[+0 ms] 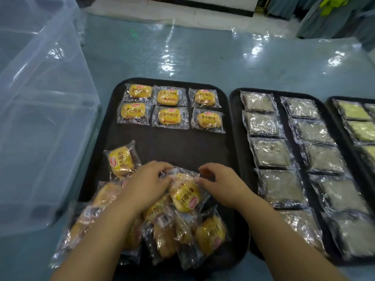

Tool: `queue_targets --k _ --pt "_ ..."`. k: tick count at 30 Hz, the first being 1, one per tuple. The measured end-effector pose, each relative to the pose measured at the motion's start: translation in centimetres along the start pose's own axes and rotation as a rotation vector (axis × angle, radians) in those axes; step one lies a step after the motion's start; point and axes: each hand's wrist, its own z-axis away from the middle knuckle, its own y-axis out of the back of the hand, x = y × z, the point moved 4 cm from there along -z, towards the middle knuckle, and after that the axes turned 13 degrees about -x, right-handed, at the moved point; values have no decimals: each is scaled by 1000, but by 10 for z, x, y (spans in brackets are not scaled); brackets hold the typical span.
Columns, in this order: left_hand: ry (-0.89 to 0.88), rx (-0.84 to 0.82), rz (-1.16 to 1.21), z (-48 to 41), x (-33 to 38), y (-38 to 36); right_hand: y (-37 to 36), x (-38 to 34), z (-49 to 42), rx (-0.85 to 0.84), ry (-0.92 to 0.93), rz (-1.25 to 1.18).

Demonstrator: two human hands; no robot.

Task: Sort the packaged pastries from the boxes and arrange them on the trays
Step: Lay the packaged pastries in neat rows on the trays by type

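A black tray [172, 147] holds two neat rows of yellow packaged pastries [169, 107] at its far end. A loose pile of the same yellow packs [166, 226] lies at its near end, and one single pack [121, 161] sits apart at the left. My left hand [145, 183] rests on the pile, fingers closed on the top edge of one yellow pack [185, 196]. My right hand [219, 182] touches that pack's right edge with fingers curled and apart.
A second black tray [235, 126] to the right carries two columns of grey-filled packs [272, 153]. A third tray [332, 104] with greenish packs [354, 111] sits at the far right. A large clear plastic box [40, 118] stands on the left. The table has a glossy blue cover [182, 53].
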Motion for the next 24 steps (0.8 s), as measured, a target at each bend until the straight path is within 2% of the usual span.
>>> queue_targets --k 4,9,12,16,19,21,24 --pt "45 -132 -34 14 8 -19 -16 10 17 -101 -44 -29" --pt "108 -179 -33 19 16 -25 -23 15 25 -64 -44 -71" --pt "97 -153 14 20 22 -26 -17 15 29 36 7 -180" --pt "52 5 267 18 32 -23 -3 14 32 216 62 -392" --pt "73 104 479 15 38 -21 -4 15 29 179 40 -484" --pt "82 108 559 10 41 -22 -7 17 27 151 23 -472" --pt "59 90 519 2 40 -23 -3 21 26 229 4 -491"
